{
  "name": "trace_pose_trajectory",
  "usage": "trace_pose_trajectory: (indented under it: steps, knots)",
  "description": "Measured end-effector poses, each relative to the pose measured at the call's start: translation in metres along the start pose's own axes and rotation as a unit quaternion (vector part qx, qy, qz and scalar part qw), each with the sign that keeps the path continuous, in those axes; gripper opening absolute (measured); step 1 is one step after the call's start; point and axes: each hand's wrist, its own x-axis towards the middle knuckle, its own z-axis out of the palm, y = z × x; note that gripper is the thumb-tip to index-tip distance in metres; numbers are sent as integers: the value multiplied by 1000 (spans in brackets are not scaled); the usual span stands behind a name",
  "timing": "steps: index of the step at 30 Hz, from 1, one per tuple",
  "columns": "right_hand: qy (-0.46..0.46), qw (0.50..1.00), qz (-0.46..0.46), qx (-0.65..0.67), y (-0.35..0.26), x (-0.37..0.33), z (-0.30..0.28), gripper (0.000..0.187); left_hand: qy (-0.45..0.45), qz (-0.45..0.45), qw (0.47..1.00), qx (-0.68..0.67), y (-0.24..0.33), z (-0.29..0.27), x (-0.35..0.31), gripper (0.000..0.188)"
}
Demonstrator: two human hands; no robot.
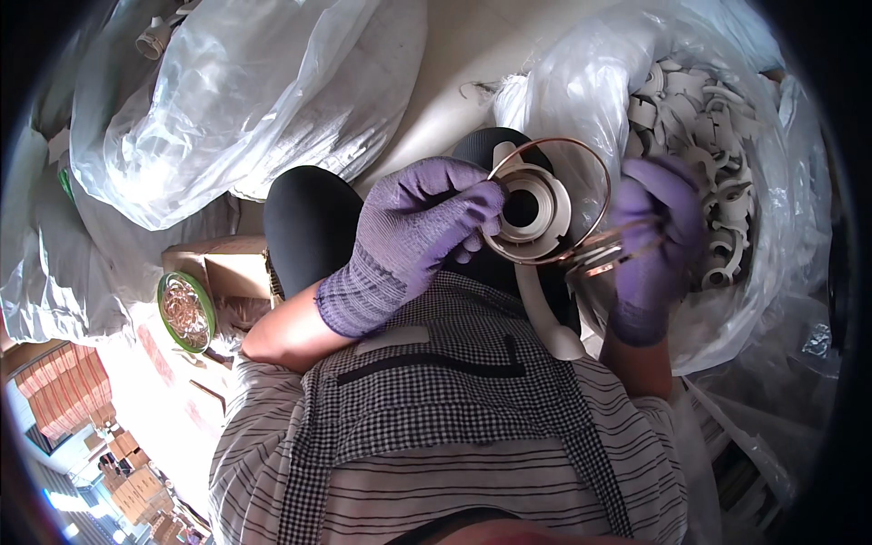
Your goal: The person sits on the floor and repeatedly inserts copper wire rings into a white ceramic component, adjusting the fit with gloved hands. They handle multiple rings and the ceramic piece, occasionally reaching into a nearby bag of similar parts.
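My left hand point(409, 227), in a purple knit glove, is closed in a pinch at the left edge of a beige round plastic part point(556, 218). The part has a dark central hole and a curved handle point(538, 304) hanging toward my lap. Around and over its rim sits a thin copper-coloured ring point(609, 186), tilted and wider than the part; its left side meets my left fingertips. To the right, my right hand point(658, 222), gloved the same, is smeared by motion. Its curled fingers hold several more copper-coloured rings point(604, 250), close beside the plastic part.
At the right, a clear plastic bag point(581, 86) holds many beige curved plastic pieces point(718, 136). Another large plastic bag point(272, 82) lies far left. A green-rimmed round container point(213, 318) of copper-coloured rings stands by a cardboard box point(238, 272). My knees point(309, 213) are beneath my hands.
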Motion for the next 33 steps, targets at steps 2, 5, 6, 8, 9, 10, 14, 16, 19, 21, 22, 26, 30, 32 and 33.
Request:
trace_pose_trajectory:
  steps: [2,5,6,8,9,10,14,16,19,21,22,26,30,32,33]
  knots:
    - [100,941,54,318,-3,-1,-35,8,22,-36,999,-18,4,1,-4,18]
    - [1,986,-167,-23,-39,2,-66,16,13,-49,997,-56,4,-3,-7,19]
    - [-23,978,-203,-48,-48,6,-65,17,5,-44,997,-67,3,-4,-8,20]
    - [-13,974,-192,123,-64,12,-49,13,22,-41,998,-50,3,2,-7,18]
    - [-28,954,-120,275,-64,15,-46,11,31,-39,998,-43,3,4,-7,17]
    - [-22,904,-49,425,-63,19,-42,9,29,-40,998,-48,3,4,-7,17]
    - [-90,847,78,518,-51,19,-28,8,23,-15,998,-57,2,3,-8,18]
    - [-67,875,108,468,-39,13,-23,10,0,7,997,-75,-2,-1,-11,19]
    - [58,947,148,277,-30,1,-4,19,-33,28,993,-111,-7,-7,-10,22]
    - [64,965,158,201,-21,-5,-1,25,-6,42,995,-93,-5,0,-12,18]
    - [30,968,156,193,-16,-7,-3,28,-19,53,992,-114,-7,-1,-13,21]
    - [-89,969,140,186,-9,-15,0,38,-18,16,999,-48,5,1,-14,26]
    - [-82,988,81,105,-11,-25,8,46,-33,27,998,-45,5,1,-15,28]
    - [-132,990,19,38,-8,-23,-1,44,-41,39,998,-33,5,0,-15,29]
    - [-144,989,-17,-16,-9,-23,-2,42,-51,48,997,-20,6,-2,-14,29]
